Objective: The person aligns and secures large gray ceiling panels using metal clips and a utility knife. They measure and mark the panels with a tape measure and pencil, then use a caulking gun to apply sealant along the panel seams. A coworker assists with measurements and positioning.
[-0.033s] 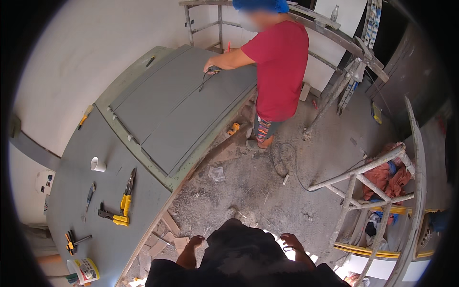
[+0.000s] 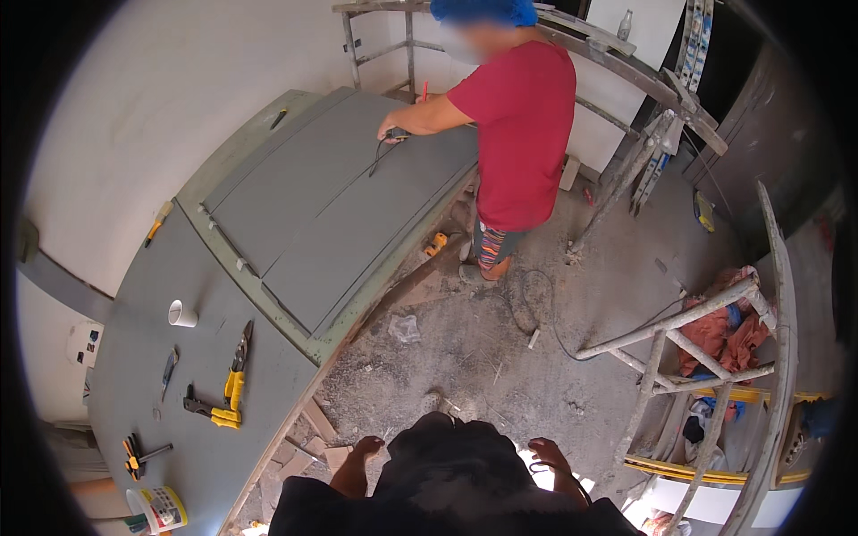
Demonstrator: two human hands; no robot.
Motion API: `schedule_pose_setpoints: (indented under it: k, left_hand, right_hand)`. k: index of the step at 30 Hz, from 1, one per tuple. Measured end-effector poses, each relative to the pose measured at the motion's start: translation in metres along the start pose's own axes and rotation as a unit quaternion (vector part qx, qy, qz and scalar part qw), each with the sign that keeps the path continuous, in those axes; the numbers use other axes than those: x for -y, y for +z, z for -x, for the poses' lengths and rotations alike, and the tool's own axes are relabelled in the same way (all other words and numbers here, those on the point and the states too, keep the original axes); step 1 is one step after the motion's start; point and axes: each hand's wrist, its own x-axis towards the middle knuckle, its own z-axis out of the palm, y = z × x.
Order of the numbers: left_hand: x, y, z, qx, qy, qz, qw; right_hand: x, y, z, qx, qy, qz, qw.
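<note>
My left hand (image 2: 362, 451) hangs low beside my dark shirt, near the workbench's front edge, fingers loosely apart and nothing seen in them. On my other side, my right hand (image 2: 547, 452) hangs the same way, its fingers partly showing. A thin dark loop (image 2: 536, 465) shows beside it against bright floor; whether the hand touches it I cannot tell. Closest to me on the grey bench (image 2: 201, 268) lie yellow-handled tin snips (image 2: 237, 375), a yellow-and-black hand tool (image 2: 210, 409), a slim knife-like tool (image 2: 169, 371) and a small black-and-orange clamp (image 2: 138, 454).
A co-worker in a red shirt (image 2: 527, 134) leans over a grey panel (image 2: 349, 205), one hand on a corded dark tool (image 2: 396, 134). The bench also holds a white cup (image 2: 182, 314), brush (image 2: 159, 221) and bucket (image 2: 161, 509). A cable (image 2: 554, 313) crosses the littered floor; trestles (image 2: 661, 335) stand right.
The view has shifted very slightly. The co-worker and tool have barely moved, and my hands hang in nearly the same places.
</note>
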Motion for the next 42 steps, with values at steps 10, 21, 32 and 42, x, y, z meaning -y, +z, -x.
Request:
schedule_pose_setpoints:
  k: [10,21,32,42]
  left_hand:
    - [-0.406,-0.077,-0.183,0.007,0.206,0.041,0.978]
    - [-0.604,0.097,-0.218,-0.056,0.247,-0.053,0.966]
    - [-0.816,0.001,-0.314,0.13,0.382,-0.137,0.905]
    - [-0.879,0.006,-0.391,0.097,0.135,0.113,0.98]
  right_hand:
    - [0.07,-0.187,-0.046,-0.187,0.001,-0.224,0.956]
    - [0.304,-0.481,-0.192,-0.16,-0.223,-0.074,0.959]
    - [0.652,-0.592,-0.271,-0.097,-0.443,-0.171,0.875]
    - [0.863,-0.69,-0.469,-0.014,-0.4,-0.009,0.916]
